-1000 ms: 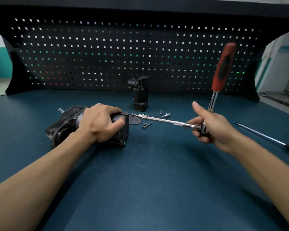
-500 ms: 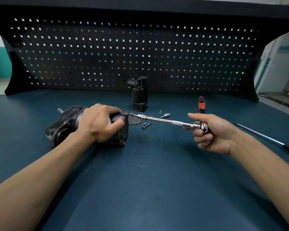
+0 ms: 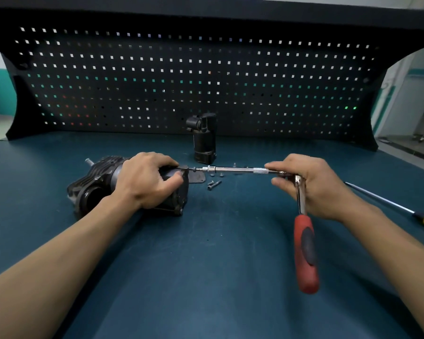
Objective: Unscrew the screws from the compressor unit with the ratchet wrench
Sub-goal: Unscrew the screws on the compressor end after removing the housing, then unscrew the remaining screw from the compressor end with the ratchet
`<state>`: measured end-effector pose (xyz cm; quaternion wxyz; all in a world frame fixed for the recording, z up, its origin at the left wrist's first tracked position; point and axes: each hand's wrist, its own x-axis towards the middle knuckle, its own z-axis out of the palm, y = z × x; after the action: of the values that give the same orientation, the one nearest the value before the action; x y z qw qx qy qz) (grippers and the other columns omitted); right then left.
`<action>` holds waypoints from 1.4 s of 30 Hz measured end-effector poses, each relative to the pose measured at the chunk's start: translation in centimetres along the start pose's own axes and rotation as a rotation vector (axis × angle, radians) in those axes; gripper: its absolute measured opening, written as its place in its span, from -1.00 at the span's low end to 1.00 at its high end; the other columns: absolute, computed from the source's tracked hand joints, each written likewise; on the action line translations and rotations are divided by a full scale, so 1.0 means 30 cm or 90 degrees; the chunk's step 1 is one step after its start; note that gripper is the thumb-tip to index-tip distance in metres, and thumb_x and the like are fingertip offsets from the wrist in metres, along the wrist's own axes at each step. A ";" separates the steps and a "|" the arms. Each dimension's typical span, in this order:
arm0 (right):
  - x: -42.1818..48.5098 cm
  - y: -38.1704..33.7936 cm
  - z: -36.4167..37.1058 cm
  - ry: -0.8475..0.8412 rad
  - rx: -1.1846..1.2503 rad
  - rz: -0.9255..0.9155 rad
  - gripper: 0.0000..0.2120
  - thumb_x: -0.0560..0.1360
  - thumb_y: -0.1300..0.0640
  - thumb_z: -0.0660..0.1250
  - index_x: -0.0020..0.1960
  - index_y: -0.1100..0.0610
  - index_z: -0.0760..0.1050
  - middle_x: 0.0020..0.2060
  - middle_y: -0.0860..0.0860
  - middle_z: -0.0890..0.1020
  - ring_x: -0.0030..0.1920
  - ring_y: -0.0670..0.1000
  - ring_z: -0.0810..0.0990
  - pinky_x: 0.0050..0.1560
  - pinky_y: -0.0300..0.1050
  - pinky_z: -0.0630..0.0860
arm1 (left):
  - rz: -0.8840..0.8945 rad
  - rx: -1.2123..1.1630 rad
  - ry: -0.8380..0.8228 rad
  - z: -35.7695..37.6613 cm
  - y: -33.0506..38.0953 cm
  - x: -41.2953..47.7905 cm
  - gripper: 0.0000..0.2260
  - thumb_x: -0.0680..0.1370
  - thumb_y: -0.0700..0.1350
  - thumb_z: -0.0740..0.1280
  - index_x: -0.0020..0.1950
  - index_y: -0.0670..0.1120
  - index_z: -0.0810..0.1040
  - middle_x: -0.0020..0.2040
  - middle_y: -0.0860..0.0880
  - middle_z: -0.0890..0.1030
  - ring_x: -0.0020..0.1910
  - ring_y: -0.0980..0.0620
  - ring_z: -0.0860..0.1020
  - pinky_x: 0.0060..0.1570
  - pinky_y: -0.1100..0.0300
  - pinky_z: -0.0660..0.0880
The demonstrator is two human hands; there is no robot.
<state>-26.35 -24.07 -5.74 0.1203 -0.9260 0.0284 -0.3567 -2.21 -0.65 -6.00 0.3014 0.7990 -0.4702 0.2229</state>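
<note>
Black pegboard (image 3: 206,81) behind, blue-green bench top (image 3: 206,277) under both grips.

Compressor unit (image 3: 93,189) lies on its side under the left hand (image 3: 145,182). That hand is clamped over the unit's right end, fingers curled over the top and thumb on the near face. The finned end sticks out left of the grip.

Ratchet wrench (image 3: 305,250): the right hand (image 3: 321,187) is curled round its head. The red/black handle hangs from the grip toward the camera.

Extension bar (image 3: 233,169) runs level from the right fingers to the left ones. Its tip is on a screw (image 3: 194,169) at the unit's upper right corner, just beside the left index finger.

Black cylindrical part (image 3: 204,140) stands upright beyond the bar, between the two grips.

Yellow-handled screwdriver (image 3: 389,206) lies flat, right of the right wrist, not touched.

Loose screws (image 3: 213,184) lie on the bench just below the bar, nearer the left grip.
</note>
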 end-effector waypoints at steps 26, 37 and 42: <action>-0.023 0.097 0.087 0.144 0.411 0.379 -0.82 0.62 0.26 0.29 -0.03 0.13 0.66 -0.42 0.02 0.58 -0.55 -0.07 0.31 -0.60 -0.23 0.27 | 0.054 0.038 -0.051 0.024 0.042 -0.016 -0.52 0.50 0.10 0.22 0.37 -0.03 0.52 0.29 0.04 0.59 0.28 0.00 0.48 0.23 0.09 0.46; -0.033 0.079 0.142 0.095 0.471 0.510 -0.80 0.63 0.23 0.28 -0.08 0.19 0.65 -0.44 0.02 0.56 -0.57 -0.09 0.28 -0.61 -0.23 0.23 | 0.039 0.088 -0.147 0.023 0.076 0.012 -0.66 0.60 -0.06 0.19 0.37 0.10 0.50 0.17 -0.01 0.58 0.22 -0.07 0.50 0.08 0.07 0.48; -0.036 0.078 0.148 0.089 0.484 0.516 -0.81 0.63 0.24 0.27 -0.07 0.20 0.64 -0.43 0.03 0.56 -0.56 -0.08 0.29 -0.60 -0.23 0.25 | 0.028 -0.006 -0.081 0.032 0.081 0.000 -0.73 0.54 -0.14 0.31 0.21 0.00 0.65 0.10 -0.04 0.67 0.14 -0.09 0.57 0.12 0.01 0.50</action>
<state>-24.12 -25.30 -10.19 0.5708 -0.7066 0.2595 -0.3280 -4.28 -2.24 -6.04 0.2698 0.7997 -0.5067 0.1759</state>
